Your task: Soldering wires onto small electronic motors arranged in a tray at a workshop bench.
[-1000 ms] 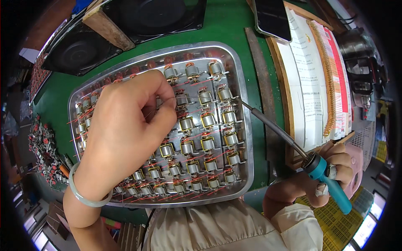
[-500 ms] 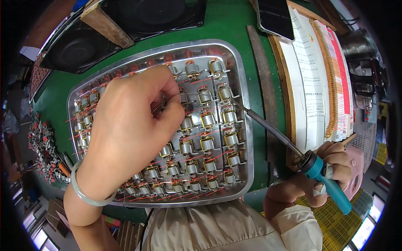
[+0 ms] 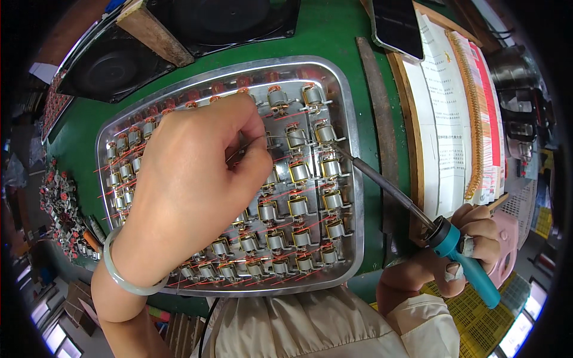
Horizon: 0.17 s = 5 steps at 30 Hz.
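Note:
My left hand (image 3: 194,161), wearing a pale bangle, is over the metal tray (image 3: 353,250). Its thumb and fingers pinch a thin silvery solder wire (image 3: 277,137) that runs right toward the small coil units. Lower right, my right hand (image 3: 480,241), with tape on some fingers, grips the teal handle of a soldering iron (image 3: 471,271). The iron's tip is by a coil unit (image 3: 325,132) near the tray's right side; whether it touches cannot be made out. Rows of similar coil units with red wires fill the tray. My left hand hides some of them.
The tray lies on a green table (image 3: 322,36). A rusty metal strip (image 3: 376,107) and an open notebook (image 3: 444,113) lie to its right, with a phone (image 3: 397,27) above. Black speaker-like panels (image 3: 230,18) stand behind. Loose parts (image 3: 62,209) are heaped at the left.
My left hand has moved slightly to the right with the solder wire. The soldering iron and my right hand have hardly moved.

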Motion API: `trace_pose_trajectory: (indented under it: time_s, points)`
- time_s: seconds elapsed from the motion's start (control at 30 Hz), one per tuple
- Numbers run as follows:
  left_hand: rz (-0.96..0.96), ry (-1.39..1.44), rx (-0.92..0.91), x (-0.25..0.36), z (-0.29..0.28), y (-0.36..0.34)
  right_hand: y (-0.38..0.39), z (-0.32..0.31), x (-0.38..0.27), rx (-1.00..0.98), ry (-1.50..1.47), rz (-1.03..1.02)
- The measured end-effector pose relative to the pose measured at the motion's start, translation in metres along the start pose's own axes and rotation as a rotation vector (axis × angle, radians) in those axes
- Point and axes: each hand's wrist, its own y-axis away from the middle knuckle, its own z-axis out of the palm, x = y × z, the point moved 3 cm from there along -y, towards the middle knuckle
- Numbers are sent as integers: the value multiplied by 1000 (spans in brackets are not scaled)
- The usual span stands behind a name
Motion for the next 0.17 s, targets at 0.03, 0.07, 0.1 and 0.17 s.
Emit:
trace_pose_trajectory:
  time_s: [0.03,0.07,0.1,0.17]
  points:
    - [-6,0,-4,0,0,0,0,1,1,0,-2,0]
    - [-12,2,-9,0,1,0,0,2,1,12,-3,-10]
    - [-12,2,-9,0,1,0,0,2,1,24,-5,-20]
    - [4,18,-11,-1,1,0,2,1,2,40,-25,-26]
